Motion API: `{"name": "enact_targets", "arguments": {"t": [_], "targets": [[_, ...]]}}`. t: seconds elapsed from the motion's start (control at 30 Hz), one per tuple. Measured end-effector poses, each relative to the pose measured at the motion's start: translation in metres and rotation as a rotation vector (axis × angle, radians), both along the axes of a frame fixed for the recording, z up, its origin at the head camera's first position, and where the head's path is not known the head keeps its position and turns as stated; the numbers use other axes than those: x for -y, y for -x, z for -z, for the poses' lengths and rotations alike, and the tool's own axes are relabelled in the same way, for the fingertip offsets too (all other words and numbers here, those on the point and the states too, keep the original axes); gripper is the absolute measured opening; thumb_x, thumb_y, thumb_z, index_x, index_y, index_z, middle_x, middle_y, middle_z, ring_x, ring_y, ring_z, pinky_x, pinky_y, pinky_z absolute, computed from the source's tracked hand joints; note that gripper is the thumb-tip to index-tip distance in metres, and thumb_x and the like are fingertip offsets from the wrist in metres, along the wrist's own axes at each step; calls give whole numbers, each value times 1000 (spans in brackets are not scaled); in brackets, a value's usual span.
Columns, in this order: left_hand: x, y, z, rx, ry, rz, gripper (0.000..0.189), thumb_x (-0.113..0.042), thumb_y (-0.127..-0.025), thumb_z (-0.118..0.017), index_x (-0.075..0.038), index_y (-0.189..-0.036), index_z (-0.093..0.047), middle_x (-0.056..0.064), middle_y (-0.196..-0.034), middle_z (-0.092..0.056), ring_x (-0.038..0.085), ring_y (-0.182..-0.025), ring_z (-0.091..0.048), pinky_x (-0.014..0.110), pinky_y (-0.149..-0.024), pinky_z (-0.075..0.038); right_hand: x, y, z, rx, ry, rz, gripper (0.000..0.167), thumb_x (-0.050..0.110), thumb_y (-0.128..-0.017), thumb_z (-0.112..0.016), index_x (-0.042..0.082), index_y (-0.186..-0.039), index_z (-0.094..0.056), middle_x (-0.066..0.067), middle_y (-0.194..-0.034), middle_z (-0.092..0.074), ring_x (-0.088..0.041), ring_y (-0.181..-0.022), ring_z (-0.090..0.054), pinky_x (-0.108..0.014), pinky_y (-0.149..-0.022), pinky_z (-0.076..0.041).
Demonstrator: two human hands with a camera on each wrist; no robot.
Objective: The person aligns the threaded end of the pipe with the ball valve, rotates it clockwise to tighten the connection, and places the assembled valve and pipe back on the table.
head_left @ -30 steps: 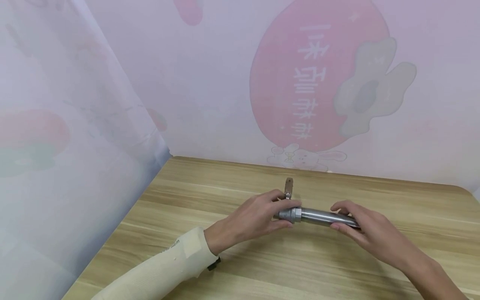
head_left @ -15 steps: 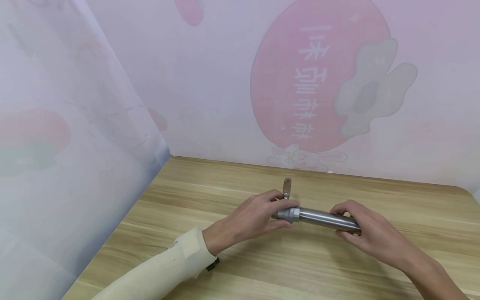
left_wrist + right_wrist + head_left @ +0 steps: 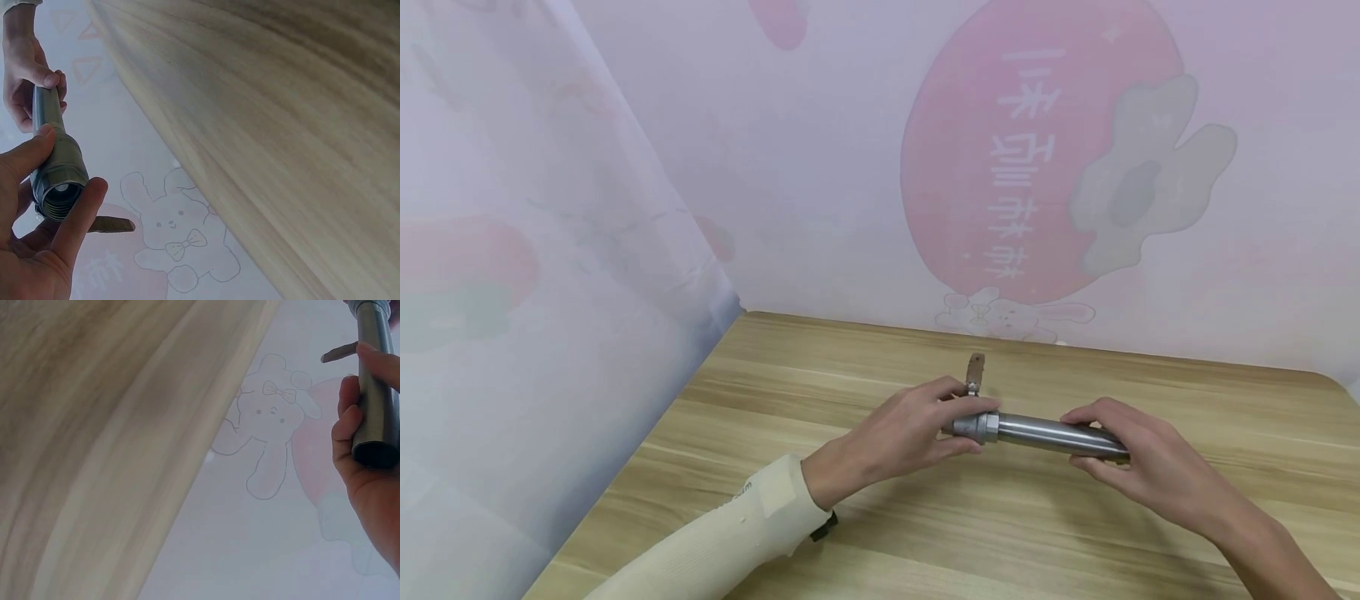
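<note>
My left hand (image 3: 910, 429) grips a metal ball valve (image 3: 973, 427) between thumb and fingers. Its brownish lever (image 3: 975, 372) sticks out toward the back of the table. From the valve's right side runs a smooth steel pipe (image 3: 1048, 435), joined end to end with it. My right hand (image 3: 1157, 471) holds the pipe near its far end, fingers above and thumb below. In the left wrist view the valve's threaded mouth (image 3: 61, 199) faces the camera. The pipe's dark open end (image 3: 375, 454) shows in the right wrist view. Both pieces are held over the table.
A wood-grain table (image 3: 820, 358) lies beneath the hands. Behind it and on the left hang pale printed curtains (image 3: 820, 167) with a strawberry and rabbit pattern, close to the table's edges. A cream sleeve (image 3: 752, 533) covers the left forearm.
The right thumb has slipped lower along the pipe's underside and the fingers have shifted their hold slightly. Valve and pipe have moved a touch left. The left hand keeps its grip.
</note>
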State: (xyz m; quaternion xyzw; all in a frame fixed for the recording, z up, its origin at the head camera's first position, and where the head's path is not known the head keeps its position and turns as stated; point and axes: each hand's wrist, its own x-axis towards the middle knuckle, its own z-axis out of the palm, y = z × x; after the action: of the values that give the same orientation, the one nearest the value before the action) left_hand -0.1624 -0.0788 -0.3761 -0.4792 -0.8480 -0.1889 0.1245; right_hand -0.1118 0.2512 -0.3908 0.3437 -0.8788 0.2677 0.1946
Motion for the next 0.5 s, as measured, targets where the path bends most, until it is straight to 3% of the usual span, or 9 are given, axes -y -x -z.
{"name": "enact_targets", "arguments": {"t": [0.5], "targets": [[4,2,-1,11,-29,9,52,-34,-96,-86,-22,-145,-71,5,-125,-72,9,-98,-70,20,-79,-60,3,1,-2,50,15,16,63,6,-78,-97,26,-131,-71,16,-112,-75,5,-86,-61,-17,-68,-53]]}}
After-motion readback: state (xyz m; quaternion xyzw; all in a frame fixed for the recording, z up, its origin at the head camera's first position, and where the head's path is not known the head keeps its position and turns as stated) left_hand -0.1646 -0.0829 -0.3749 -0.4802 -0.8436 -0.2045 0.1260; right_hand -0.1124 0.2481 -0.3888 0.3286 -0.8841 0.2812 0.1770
